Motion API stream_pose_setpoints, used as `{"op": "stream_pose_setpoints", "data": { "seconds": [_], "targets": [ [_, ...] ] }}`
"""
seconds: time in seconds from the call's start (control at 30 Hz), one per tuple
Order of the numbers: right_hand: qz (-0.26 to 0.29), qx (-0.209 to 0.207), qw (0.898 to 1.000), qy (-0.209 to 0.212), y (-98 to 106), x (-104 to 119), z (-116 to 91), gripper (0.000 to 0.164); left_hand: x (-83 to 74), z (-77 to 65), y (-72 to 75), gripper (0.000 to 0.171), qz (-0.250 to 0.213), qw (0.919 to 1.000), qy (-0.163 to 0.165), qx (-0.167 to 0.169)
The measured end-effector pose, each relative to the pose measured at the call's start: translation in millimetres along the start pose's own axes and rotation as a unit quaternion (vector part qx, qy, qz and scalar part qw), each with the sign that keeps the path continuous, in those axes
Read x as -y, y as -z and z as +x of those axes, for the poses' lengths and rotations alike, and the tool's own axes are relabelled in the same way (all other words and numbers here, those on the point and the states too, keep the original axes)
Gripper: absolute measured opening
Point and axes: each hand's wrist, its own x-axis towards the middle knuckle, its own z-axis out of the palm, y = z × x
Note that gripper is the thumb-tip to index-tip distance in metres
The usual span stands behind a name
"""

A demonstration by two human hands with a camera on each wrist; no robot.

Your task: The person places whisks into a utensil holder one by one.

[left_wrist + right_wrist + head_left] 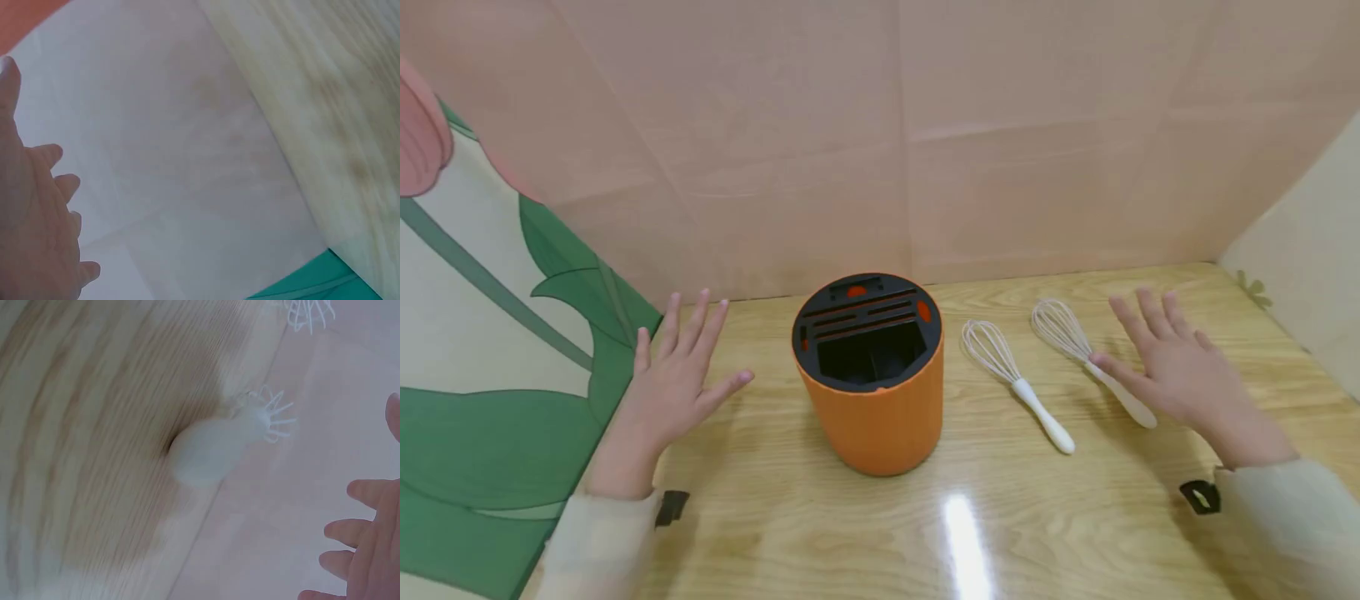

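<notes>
An orange utensil holder with a slotted black top stands upright mid-table. To its right lie two whisks with white handles, a nearer whisk and a farther whisk. My left hand is spread with straight fingers, left of the holder and apart from it. Over the farther whisk's handle hovers my right hand, fingers extended, gripping nothing. In the right wrist view, a gap shows between that hand and the closest whisk. The left wrist view shows the left hand holding nothing.
The wooden tabletop meets a pinkish covered wall behind the holder. On the left stands a panel with green leaves and a pink flower. A pale wall bounds the right side.
</notes>
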Motion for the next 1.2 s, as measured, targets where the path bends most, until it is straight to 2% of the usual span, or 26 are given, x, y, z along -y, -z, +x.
{"op": "stream_pose_setpoints", "data": {
  "seconds": [0.3,0.47,0.83,1.0,1.2],
  "targets": [
    [-0.028,-0.018,0.999,0.036,-3.1,18.0,3.2,0.086,-20.1,-0.7,16.4,0.091,-0.005,0.9992,-0.035,-0.019],
    [-0.015,-0.023,0.998,0.055,-6.5,27.9,2.9,0.086,-32.3,-1.0,24.0,0.092,0.002,0.9974,-0.065,-0.032],
    [0.002,0.006,0.995,0.1,-11.9,44.8,3.6,0.083,-57.1,3.0,35.4,0.101,-0.002,0.9901,-0.128,-0.059],
    [0.003,0.0,0.993,0.116,-17.4,52.8,4.6,0.078,-67.0,6.4,37.7,0.099,-0.012,0.9868,-0.153,-0.052],
    [0.019,0.021,0.993,0.117,-20.3,62.7,6.4,0.073,-78.0,11.0,38.2,0.102,-0.009,0.9842,-0.172,-0.04]
  ]
}}
